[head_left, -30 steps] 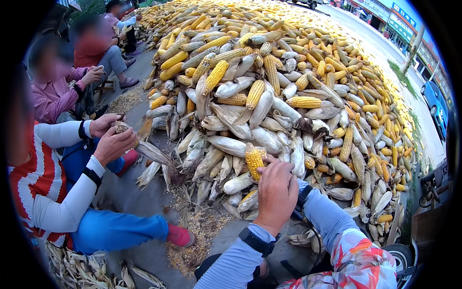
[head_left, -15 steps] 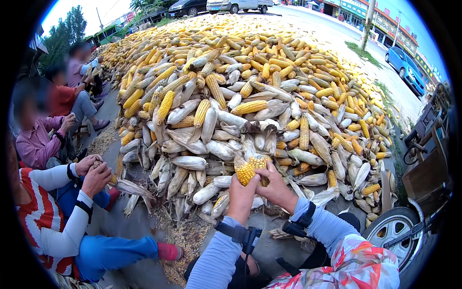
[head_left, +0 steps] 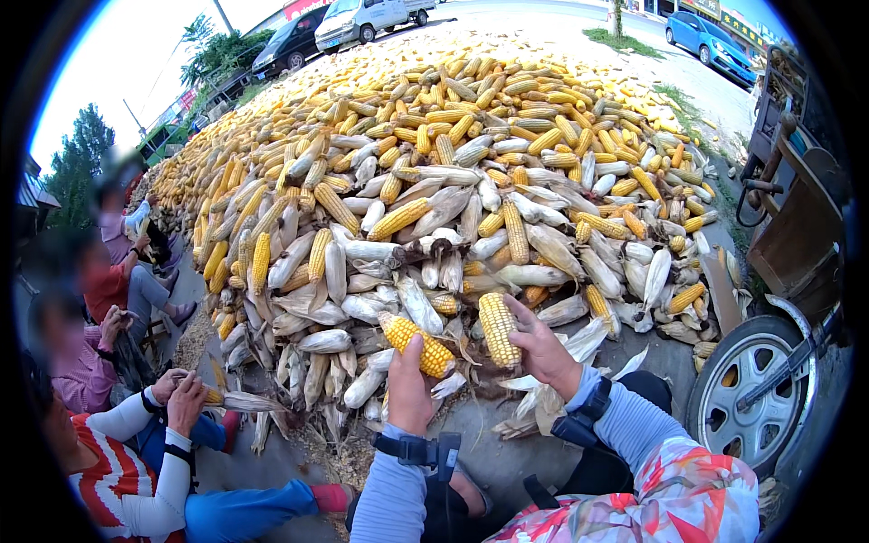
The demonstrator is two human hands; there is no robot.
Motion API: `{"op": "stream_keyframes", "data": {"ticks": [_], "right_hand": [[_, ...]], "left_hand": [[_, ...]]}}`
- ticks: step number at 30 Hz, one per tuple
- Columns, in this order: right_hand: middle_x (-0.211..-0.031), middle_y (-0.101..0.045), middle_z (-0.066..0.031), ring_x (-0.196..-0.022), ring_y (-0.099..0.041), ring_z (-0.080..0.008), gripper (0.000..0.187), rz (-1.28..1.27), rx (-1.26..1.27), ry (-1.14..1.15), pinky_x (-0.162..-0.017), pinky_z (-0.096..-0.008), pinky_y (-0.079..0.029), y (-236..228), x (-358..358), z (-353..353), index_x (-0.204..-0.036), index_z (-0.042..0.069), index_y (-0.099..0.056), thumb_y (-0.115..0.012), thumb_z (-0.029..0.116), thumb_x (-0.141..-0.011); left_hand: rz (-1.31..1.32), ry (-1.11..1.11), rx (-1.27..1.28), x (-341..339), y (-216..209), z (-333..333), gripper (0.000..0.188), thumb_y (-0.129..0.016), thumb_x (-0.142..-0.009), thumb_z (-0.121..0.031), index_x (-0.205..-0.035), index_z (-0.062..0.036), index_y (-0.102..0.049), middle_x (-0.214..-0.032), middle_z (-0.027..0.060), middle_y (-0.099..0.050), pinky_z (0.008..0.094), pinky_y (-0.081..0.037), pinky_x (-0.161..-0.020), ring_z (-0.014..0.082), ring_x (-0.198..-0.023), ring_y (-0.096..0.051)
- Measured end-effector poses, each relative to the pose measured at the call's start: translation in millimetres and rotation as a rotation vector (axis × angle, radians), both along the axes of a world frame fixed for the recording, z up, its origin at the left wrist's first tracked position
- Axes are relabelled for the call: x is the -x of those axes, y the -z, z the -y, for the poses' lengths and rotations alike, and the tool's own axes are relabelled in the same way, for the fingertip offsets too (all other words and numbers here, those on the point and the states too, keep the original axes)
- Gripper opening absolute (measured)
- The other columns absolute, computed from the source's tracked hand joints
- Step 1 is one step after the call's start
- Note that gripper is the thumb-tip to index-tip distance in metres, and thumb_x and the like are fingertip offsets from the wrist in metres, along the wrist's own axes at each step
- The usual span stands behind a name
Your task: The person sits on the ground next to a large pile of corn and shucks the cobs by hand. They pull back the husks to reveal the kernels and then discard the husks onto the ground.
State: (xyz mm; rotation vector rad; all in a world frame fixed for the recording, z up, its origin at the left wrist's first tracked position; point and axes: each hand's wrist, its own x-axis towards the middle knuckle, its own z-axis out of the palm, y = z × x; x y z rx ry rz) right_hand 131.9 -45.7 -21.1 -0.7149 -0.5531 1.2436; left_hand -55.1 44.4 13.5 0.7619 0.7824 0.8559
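My left hand (head_left: 410,391) is closed round a bare yellow corn cob (head_left: 417,345), tilted with its pale tip up to the left. In my right hand (head_left: 543,348) is another husked corn cob (head_left: 499,330), held nearly upright, my thumb and fingers at its right side. A gap separates the two cobs. Right beyond them rises a big heap of corn (head_left: 398,208), some cobs bare and yellow, others wrapped in dry pale husks (head_left: 330,341). Loose husks (head_left: 543,407) lie below my right hand.
On my left a person in a red-and-white top (head_left: 122,471) handles a cob with trailing husk, and more people sit beyond. A cart wheel (head_left: 751,389) stands close on my right. Loose kernels (head_left: 348,462) lie on the ground. Vehicles (head_left: 358,23) are parked behind the heap.
My hands have moved apart. The two cobs, close together before, are now separate, the left one tilted and the right one upright. The whole view has shifted with my head.
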Motion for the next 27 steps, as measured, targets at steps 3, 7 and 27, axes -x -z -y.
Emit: {"op": "stream_keyframes", "data": {"ticks": [3,7,27], "right_hand": [[-0.131,-0.042,-0.0137,-0.113,-0.050,-0.0224,0.072,-0.190,-0.080,0.013,-0.094,-0.0336,-0.044,-0.5,-14.1,2.7,-0.143,0.004,-0.015,-0.052,0.000,-0.081],[-0.120,-0.048,-0.0121,-0.103,-0.056,-0.0228,0.065,-0.227,-0.112,0.054,-0.088,-0.0355,-0.048,-10.1,-28.1,6.7,-0.137,0.003,-0.024,-0.055,0.001,-0.080],[-0.119,-0.048,-0.0116,-0.111,-0.049,-0.0204,0.063,0.058,-0.046,0.501,-0.097,-0.0330,-0.039,5.3,-81.3,30.5,-0.134,0.000,-0.028,-0.058,0.003,-0.079]], "left_hand": [[0.000,-0.027,-0.047,-15.4,-9.5,7.3,0.028,-0.052,-0.091,-0.024,-0.107,-0.0018,-0.051,-0.093,0.0037,-0.056,0.0281,-0.045,-0.073,0.0122,-0.082,-0.056],[0.022,-0.024,-0.053,-33.5,-19.6,24.2,0.032,-0.052,-0.090,-0.026,-0.108,0.0004,-0.050,-0.094,0.0056,-0.056,0.0291,-0.046,-0.075,0.0147,-0.084,-0.057],[0.068,0.512,0.179,-142.2,28.8,56.8,0.037,-0.052,-0.089,-0.027,-0.113,0.0017,-0.049,-0.098,0.0093,-0.059,0.0316,-0.050,-0.074,0.0174,-0.083,-0.060]]}}
